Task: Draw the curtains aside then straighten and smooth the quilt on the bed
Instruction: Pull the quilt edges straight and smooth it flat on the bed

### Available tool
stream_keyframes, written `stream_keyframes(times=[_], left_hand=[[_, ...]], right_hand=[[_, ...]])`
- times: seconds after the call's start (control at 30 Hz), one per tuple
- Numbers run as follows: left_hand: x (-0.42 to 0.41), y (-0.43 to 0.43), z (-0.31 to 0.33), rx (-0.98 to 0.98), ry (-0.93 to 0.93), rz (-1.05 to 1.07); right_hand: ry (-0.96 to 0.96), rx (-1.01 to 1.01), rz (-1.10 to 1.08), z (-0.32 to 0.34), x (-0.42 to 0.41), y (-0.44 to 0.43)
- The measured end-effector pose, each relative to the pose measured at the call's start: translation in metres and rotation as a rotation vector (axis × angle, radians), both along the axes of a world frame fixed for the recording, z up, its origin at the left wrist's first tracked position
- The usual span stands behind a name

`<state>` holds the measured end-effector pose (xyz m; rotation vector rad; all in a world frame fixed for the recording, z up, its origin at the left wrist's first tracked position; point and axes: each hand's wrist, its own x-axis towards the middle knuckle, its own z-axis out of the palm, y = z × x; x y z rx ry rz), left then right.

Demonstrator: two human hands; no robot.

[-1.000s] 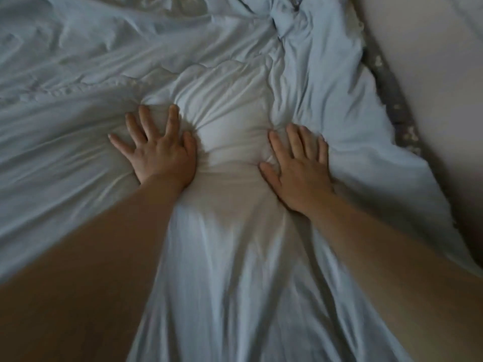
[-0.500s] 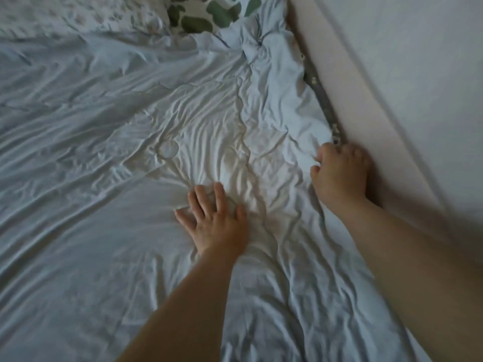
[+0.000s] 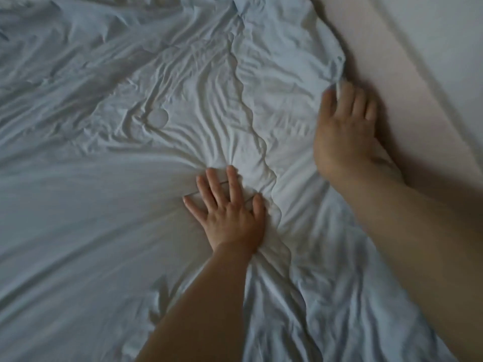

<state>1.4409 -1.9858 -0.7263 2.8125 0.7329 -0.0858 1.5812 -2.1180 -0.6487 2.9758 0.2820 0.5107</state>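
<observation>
Two hands on one pale blue quilt (image 3: 104,205), which spreads wrinkled under both. Left hand (image 3: 230,215): flat, fingers spread, pressing the middle. Right hand (image 3: 345,129): fingers curled, pinching the quilt's side edge just beside the wall (image 3: 431,74). Creased ridge (image 3: 251,121): runs away from the person, between the hands. Edge lies rightward; right hand nearer, likely the one to pull.
</observation>
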Motion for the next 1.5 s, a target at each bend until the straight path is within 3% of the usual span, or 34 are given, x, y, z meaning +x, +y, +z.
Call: stream_keyframes(times=[0.07,0.13,0.23,0.5,0.83,1.5], left_hand=[[0.003,-0.003,-0.005,0.024,-0.022,0.015],[0.003,-0.004,-0.007,0.028,-0.014,0.029],[0.002,-0.005,-0.006,0.025,-0.013,0.038],[0.005,-0.007,-0.003,0.026,-0.017,0.065],[0.005,-0.005,-0.003,0.023,-0.009,0.059],[0.001,-0.002,-0.006,-0.011,-0.066,-0.006]], right_hand=[[-0.089,0.015,0.259,-0.019,-0.033,0.013],[0.033,0.078,0.348,-0.034,-0.076,0.021],[0.207,0.09,0.226,-0.045,-0.118,0.014],[0.293,0.207,0.174,-0.063,-0.119,-0.015],[0.258,0.388,0.182,-0.072,-0.116,-0.011],[0.144,0.251,0.178,-0.088,-0.11,-0.009]])
